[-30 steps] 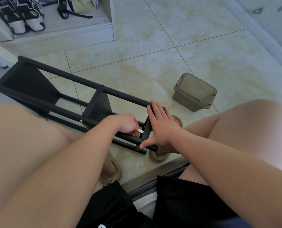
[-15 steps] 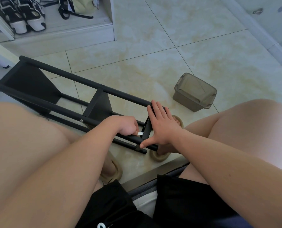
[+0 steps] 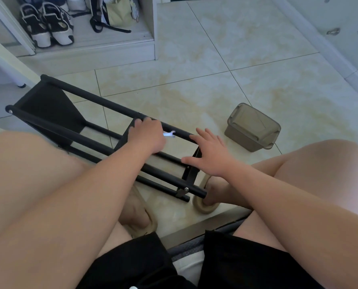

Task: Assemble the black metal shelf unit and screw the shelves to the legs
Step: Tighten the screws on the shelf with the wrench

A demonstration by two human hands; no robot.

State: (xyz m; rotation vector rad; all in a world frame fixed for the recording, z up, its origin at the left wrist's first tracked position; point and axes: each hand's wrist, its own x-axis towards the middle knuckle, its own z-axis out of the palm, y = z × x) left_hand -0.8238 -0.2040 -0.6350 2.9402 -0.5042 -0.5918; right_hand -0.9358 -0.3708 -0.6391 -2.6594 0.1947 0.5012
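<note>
On beige tiled floor (image 3: 194,59), black metal shelf unit (image 3: 48,109) lies on its side btwn knees. L hand (image 3: 148,136) grips small silver wrench (image 3: 169,134) at upper leg; R hand (image 3: 211,158) flat, fingers spread, on near end.

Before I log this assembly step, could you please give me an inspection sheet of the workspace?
Surface: pale tiled floor with dark grout lines.
Job's things: black shelf unit lying on its side, shelves fitted between legs; small wrench at its upper leg.
Clutter: brown lidded box beside the unit, not touching it.
Hands: left hand grips the small wrench; right hand open, fingers spread on the unit's near end.
Cables: nothing seen.
Surroundings: shoes and bag in a low alcove; white table leg at left.
</note>
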